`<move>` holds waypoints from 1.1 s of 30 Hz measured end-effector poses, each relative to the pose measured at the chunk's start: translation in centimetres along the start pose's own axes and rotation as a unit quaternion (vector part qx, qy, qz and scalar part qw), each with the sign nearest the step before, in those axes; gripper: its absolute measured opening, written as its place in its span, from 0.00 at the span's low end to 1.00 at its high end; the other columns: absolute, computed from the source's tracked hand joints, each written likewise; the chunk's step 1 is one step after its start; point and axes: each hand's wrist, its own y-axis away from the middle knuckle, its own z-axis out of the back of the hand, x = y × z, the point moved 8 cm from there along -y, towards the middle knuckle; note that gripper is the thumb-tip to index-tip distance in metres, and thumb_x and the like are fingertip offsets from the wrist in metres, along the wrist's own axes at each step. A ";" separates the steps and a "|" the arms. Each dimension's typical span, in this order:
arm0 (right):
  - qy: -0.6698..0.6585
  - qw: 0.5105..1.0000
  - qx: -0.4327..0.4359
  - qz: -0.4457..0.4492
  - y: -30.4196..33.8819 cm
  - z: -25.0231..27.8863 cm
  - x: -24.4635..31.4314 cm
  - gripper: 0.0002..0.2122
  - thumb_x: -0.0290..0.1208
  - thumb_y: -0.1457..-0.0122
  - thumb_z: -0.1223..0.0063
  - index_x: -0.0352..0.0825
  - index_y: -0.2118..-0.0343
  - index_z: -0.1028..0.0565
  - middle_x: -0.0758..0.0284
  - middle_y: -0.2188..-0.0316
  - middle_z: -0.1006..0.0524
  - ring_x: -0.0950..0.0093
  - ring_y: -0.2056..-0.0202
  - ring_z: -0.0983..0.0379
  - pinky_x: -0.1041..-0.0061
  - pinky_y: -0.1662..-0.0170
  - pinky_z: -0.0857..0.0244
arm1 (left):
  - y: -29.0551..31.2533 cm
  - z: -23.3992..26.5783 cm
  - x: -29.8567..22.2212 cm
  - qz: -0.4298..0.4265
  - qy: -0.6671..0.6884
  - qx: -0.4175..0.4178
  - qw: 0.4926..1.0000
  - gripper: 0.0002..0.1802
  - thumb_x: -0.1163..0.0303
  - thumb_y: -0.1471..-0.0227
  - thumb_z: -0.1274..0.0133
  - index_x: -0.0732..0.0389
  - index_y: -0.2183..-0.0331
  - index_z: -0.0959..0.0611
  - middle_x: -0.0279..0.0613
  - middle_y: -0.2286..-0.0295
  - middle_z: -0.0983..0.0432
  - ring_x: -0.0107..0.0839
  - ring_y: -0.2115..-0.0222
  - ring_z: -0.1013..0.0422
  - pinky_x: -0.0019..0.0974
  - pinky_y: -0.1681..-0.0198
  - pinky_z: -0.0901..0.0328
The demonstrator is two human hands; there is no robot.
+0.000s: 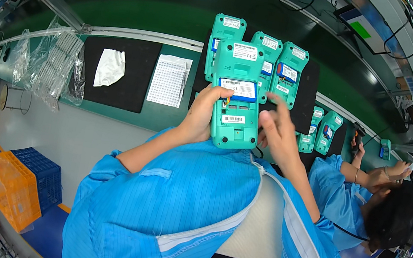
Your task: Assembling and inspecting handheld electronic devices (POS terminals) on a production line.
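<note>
a teal plastic handheld device [251, 115] is held above the near edge of the bench, in front of the person's chest, its back facing up and uncovered. a blue-wrapped battery with a white label [238, 89] lies across its open bay, with thin coloured wires [226, 101] at the bay's left side.

the step in hand seems to be work around this battery. to do it well, i would keep the device steady by its casing, press the battery evenly, and keep the wires slack and clear of the bay's edges.

the left hand [201, 114] is closed around the device's left edge, its thumb beside or on the battery's left end; which, i cannot tell. the right hand [277, 129] is loosely open with bent fingers, blurred, just beside the device's right edge; it grips nothing visible, and contact is unclear.

farther off, three similar teal devices [286, 90] rest on a black mat [305, 101]. to the left lie a printed white sheet [169, 81] and a crumpled white paper piece [110, 68].
</note>
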 end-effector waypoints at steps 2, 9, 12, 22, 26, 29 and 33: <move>-0.187 0.970 0.124 -0.094 0.8 -3.2 -1.6 0.27 0.41 0.45 0.57 0.29 0.49 0.48 0.63 0.79 0.28 0.77 0.83 0.30 0.85 0.84 0.39 | -0.5 0.7 0.2 -0.008 0.006 -0.002 1.000 0.17 0.70 0.54 0.57 0.67 0.61 0.34 0.47 0.66 0.31 0.33 0.66 0.30 0.37 0.63 0.33; -0.380 0.917 0.056 -0.113 0.7 -2.0 -3.9 0.18 0.36 0.46 0.55 0.26 0.60 0.36 0.65 0.80 0.29 0.82 0.87 0.36 0.88 0.88 0.45 | -0.5 -1.5 0.3 0.015 -0.151 0.021 0.988 0.23 0.58 0.48 0.58 0.64 0.56 0.35 0.45 0.61 0.34 0.32 0.58 0.36 0.37 0.54 0.42; -0.414 0.904 0.006 -0.109 0.7 -0.2 -4.1 0.15 0.36 0.47 0.55 0.27 0.65 0.31 0.68 0.80 0.29 0.85 0.89 0.40 0.89 0.90 0.49 | -0.5 -1.5 1.7 0.077 -0.193 0.081 0.975 0.25 0.56 0.47 0.61 0.62 0.53 0.36 0.45 0.59 0.35 0.32 0.57 0.38 0.36 0.53 0.45; -0.302 0.904 -0.293 -0.081 1.3 13.6 -10.5 0.09 0.33 0.52 0.49 0.32 0.76 0.30 0.69 0.83 0.30 0.85 0.90 0.43 0.88 0.91 0.56 | -0.4 -0.9 0.8 0.048 -0.274 0.148 0.949 0.17 0.64 0.46 0.64 0.67 0.63 0.28 0.52 0.67 0.28 0.32 0.66 0.31 0.33 0.61 0.37; -0.296 0.896 -0.316 -0.102 1.0 15.3 -12.3 0.10 0.34 0.51 0.51 0.31 0.76 0.30 0.67 0.83 0.28 0.85 0.92 0.44 0.88 0.91 0.59 | -0.4 -0.8 0.6 0.049 -0.276 0.134 0.951 0.14 0.66 0.47 0.63 0.67 0.66 0.27 0.50 0.71 0.27 0.31 0.68 0.30 0.31 0.62 0.36; -0.359 0.894 -0.264 -0.046 -1.0 15.3 -12.5 0.10 0.35 0.51 0.51 0.31 0.78 0.31 0.67 0.85 0.30 0.83 0.91 0.43 0.86 0.91 0.56 | -0.4 -0.8 0.6 0.049 -0.272 0.139 0.951 0.14 0.66 0.47 0.62 0.66 0.67 0.27 0.50 0.71 0.27 0.30 0.69 0.30 0.31 0.63 0.36; -0.200 0.939 -0.270 -0.077 -3.2 15.4 -14.9 0.13 0.34 0.49 0.53 0.29 0.66 0.29 0.68 0.81 0.30 0.82 0.89 0.39 0.86 0.89 0.48 | -0.6 -0.7 0.8 0.055 -0.269 0.139 0.952 0.14 0.66 0.47 0.63 0.66 0.67 0.27 0.49 0.72 0.27 0.30 0.69 0.30 0.31 0.63 0.36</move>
